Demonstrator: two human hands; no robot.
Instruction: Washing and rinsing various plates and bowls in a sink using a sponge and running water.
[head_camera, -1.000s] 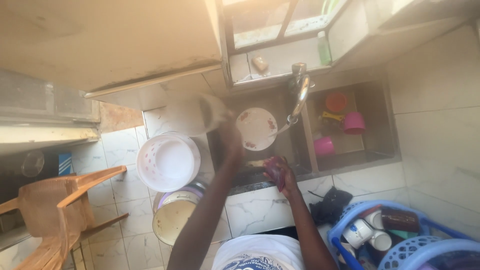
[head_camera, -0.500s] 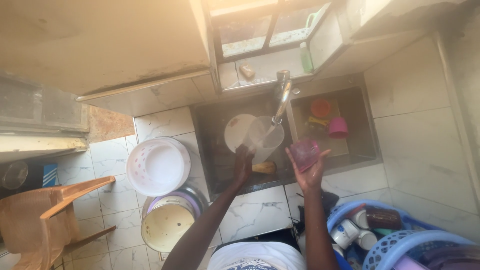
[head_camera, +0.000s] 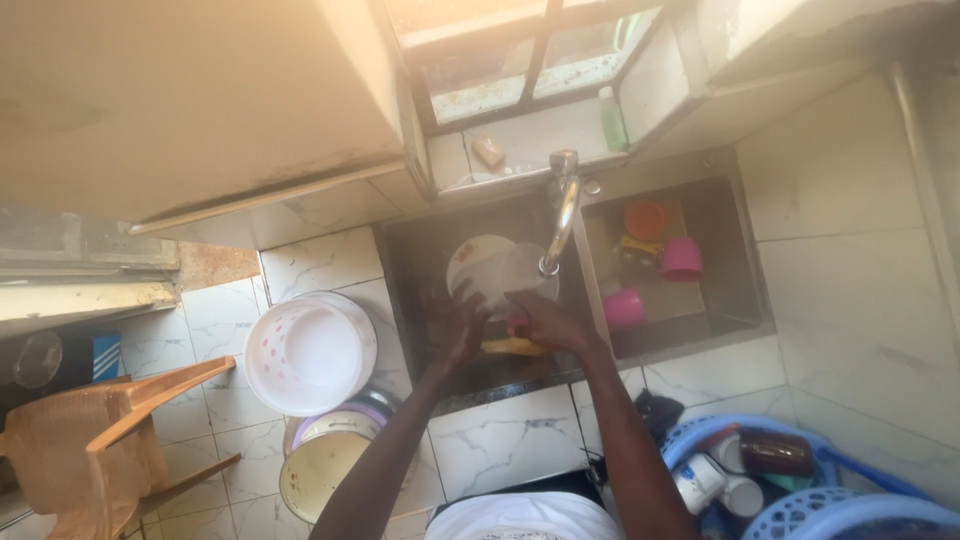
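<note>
A clear, light, probably wet-slippery container (head_camera: 522, 272) was gripped at its rim by right hand (head_camera: 545, 320) fingers, with left hand (head_camera: 458, 325) fingers spread beside it under the tap (head_camera: 560, 215).

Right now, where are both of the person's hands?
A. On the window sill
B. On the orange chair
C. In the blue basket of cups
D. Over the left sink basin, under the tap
D: the left hand and right hand meet over the left sink basin, just below the tap, beside a white plate.
</note>
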